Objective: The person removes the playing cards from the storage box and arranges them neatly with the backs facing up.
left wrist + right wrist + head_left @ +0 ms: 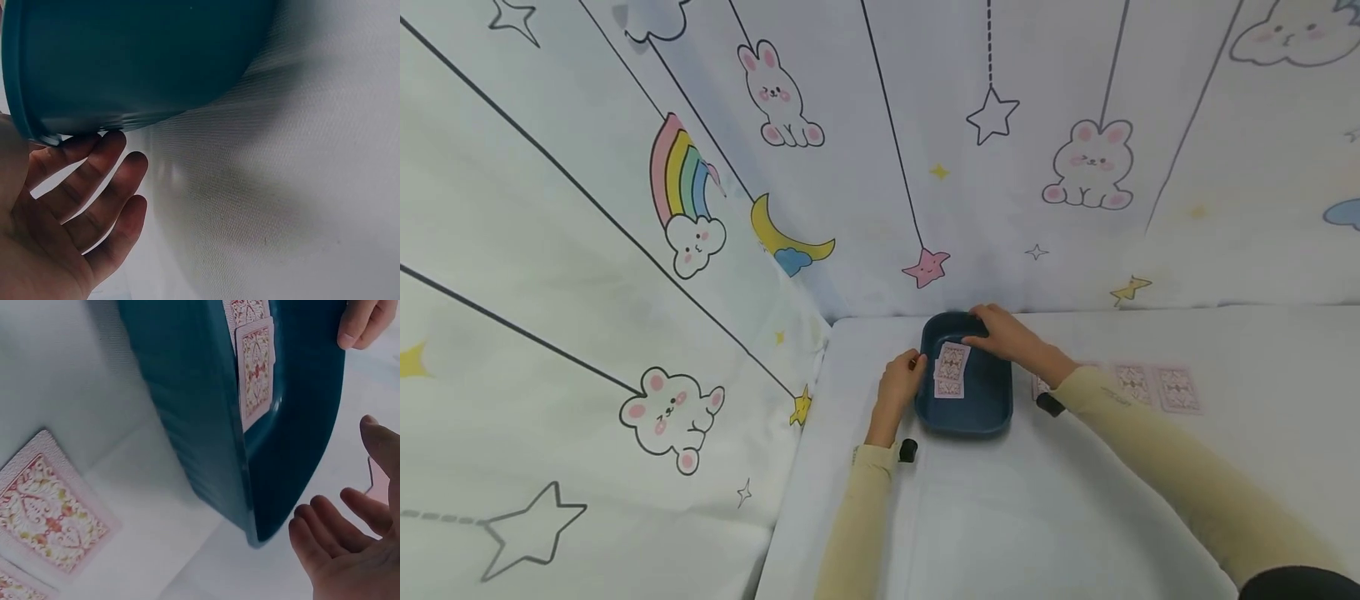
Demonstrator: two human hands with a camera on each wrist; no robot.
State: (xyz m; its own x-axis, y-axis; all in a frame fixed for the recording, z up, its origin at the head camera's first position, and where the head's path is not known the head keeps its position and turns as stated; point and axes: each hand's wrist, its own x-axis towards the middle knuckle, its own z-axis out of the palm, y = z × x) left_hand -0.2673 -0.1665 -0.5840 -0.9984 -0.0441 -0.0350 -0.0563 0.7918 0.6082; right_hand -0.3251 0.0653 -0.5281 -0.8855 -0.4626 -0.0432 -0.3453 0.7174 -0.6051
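Observation:
A dark teal tray stands on the white cloth, with overlapping playing cards face down inside. My left hand is at the tray's left side. In the left wrist view, its loosely bent fingers lie against the outer wall just under the rim; the thumb is hidden. Reaching across the tray's far right corner is my right hand. The right wrist view shows its fingers spread, holding nothing, close beside the tray's end. Ornate red and gold patterns cover the card backs.
Right of the tray, more face-down playing cards lie in a row, partly hidden by the right forearm. A white curtain printed with rabbits and stars hangs along the table's back and left edges.

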